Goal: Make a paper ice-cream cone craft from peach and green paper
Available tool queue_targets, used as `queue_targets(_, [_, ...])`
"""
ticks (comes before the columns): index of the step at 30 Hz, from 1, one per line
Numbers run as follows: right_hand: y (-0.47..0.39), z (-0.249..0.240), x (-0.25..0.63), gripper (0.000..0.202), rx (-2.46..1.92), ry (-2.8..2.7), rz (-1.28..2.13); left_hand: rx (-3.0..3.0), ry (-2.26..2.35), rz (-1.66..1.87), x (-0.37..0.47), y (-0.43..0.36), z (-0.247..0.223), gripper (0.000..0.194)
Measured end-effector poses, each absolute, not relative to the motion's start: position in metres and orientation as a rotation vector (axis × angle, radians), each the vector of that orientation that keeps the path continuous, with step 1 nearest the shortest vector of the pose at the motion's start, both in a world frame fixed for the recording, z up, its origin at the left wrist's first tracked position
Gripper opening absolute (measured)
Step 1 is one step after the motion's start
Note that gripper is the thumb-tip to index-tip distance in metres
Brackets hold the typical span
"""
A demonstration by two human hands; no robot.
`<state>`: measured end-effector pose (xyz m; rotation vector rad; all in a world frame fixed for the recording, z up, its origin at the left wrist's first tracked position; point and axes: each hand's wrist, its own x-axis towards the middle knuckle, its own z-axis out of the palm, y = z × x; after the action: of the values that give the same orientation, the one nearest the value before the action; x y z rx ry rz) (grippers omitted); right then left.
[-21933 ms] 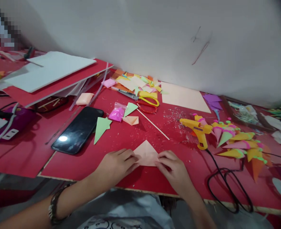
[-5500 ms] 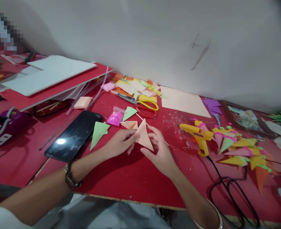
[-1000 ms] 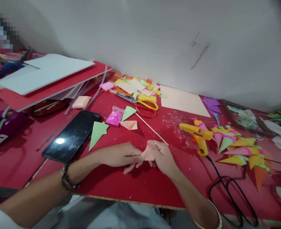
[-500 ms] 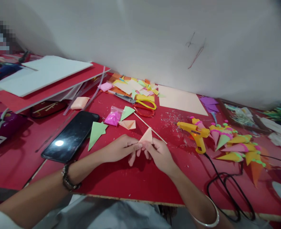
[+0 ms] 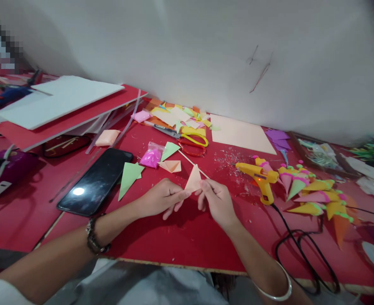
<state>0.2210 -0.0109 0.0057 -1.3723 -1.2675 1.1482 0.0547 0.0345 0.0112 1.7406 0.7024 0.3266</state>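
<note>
Between my two hands is a small peach paper triangle (image 5: pixel 193 180), its point facing away from me. My left hand (image 5: pixel 164 198) pinches its lower left corner between thumb and fingers. At the lower right corner, the thumb and fingertips of my right hand (image 5: pixel 217 202) close on the same paper. A thin stick (image 5: pixel 187 158) lies on the table just beyond the triangle, partly covered by it. Near my left hand lie green paper pieces (image 5: pixel 129 178), a folded peach paper piece (image 5: pixel 171 166) and a small bag of bright pink material (image 5: pixel 151 156).
A black phone (image 5: pixel 95 182) lies to the left. Yellow-handled scissors (image 5: pixel 193 137) rest beyond my hands, near paper scraps (image 5: pixel 180 115). On the right are a yellow glue gun (image 5: pixel 259 178) with a looped black cord (image 5: pixel 296 241) and several decorated paper cones (image 5: pixel 317 197). White boards (image 5: pixel 59 99) are stacked at back left.
My right hand has shifted slightly right, away from my left, and grips the paper's right corner. More of the triangle's face now shows, and its tip has moved a little left.
</note>
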Motion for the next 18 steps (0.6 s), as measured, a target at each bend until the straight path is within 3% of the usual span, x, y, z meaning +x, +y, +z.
queue_targets(14, [-0.007, 0.001, 0.22, 0.022, -1.348, -1.314, 1.121, 1.8, 0.695, 0.393, 0.051, 0.041, 0.012, 0.046])
queue_targets(18, [-0.007, -0.005, 0.22, 0.045, -1.27, -1.321, 1.171, 1.746, 0.792, 0.483, 0.05, 0.043, 0.011, 0.045])
